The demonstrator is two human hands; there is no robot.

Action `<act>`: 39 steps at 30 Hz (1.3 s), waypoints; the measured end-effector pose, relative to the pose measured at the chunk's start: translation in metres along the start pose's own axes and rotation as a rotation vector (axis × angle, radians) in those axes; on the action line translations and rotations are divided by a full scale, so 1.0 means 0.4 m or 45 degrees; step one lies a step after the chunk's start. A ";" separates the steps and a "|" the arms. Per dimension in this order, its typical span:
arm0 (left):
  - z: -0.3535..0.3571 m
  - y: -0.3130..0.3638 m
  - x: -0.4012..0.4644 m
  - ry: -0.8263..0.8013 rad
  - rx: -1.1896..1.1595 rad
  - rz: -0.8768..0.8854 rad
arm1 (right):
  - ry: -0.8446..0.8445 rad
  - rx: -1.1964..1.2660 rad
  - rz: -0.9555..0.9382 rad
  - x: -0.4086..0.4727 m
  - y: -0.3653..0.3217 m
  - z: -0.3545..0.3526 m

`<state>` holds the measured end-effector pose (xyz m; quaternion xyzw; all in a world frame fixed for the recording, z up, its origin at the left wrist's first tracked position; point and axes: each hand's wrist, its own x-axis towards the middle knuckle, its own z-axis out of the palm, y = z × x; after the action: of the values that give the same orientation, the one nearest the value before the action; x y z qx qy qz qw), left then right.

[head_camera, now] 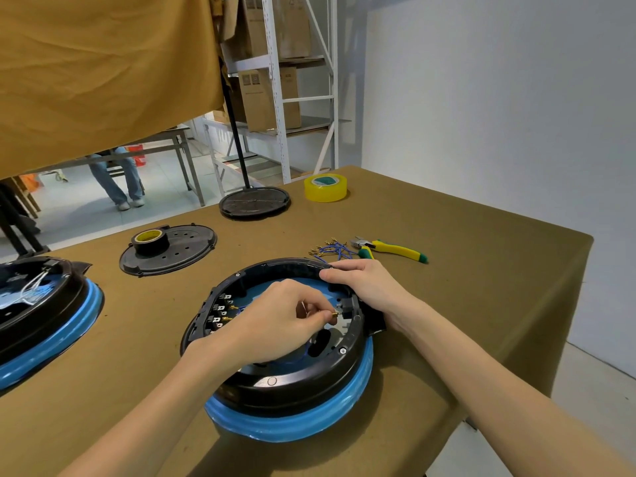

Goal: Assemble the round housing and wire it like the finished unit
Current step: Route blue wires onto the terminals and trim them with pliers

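Both hands work inside the round black housing with a blue rim (289, 390), which sits near the front edge of the brown paper-covered table (464, 270). The left hand (275, 325) reaches over the housing's open middle and pinches a small brass wire terminal (334, 314) between thumb and forefinger, holding it against a black connector block (347, 309) on the inner right wall. The right hand (364, 284) curls its fingers over the far right rim of the housing and grips it.

At the far left edge of the table lies a second round black housing with a blue rim (44, 325), white wires showing inside it. Further right and farther back rests a flat round black cover plate with holes (172, 249), and a roll of black tape (150, 239) stands on it. Behind that, a black round stand base (254, 203) carries a thin black pole. A roll of clear yellow tape (325, 187) sits to the right of the base. Just beyond the right hand lies a loose bunch of short blue wires with brass ends (330, 251), and beside them, to the right, a pair of pliers with yellow and green handles (389, 249).
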<state>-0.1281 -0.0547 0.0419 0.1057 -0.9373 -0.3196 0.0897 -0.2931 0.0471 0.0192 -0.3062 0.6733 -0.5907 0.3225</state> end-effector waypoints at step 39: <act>0.002 -0.005 -0.002 0.072 0.065 0.030 | 0.011 -0.011 0.027 -0.010 -0.006 0.006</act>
<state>-0.1274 -0.0555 0.0398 0.1059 -0.9435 -0.2912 0.1173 -0.2888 0.0485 0.0218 -0.2979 0.6804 -0.5857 0.3245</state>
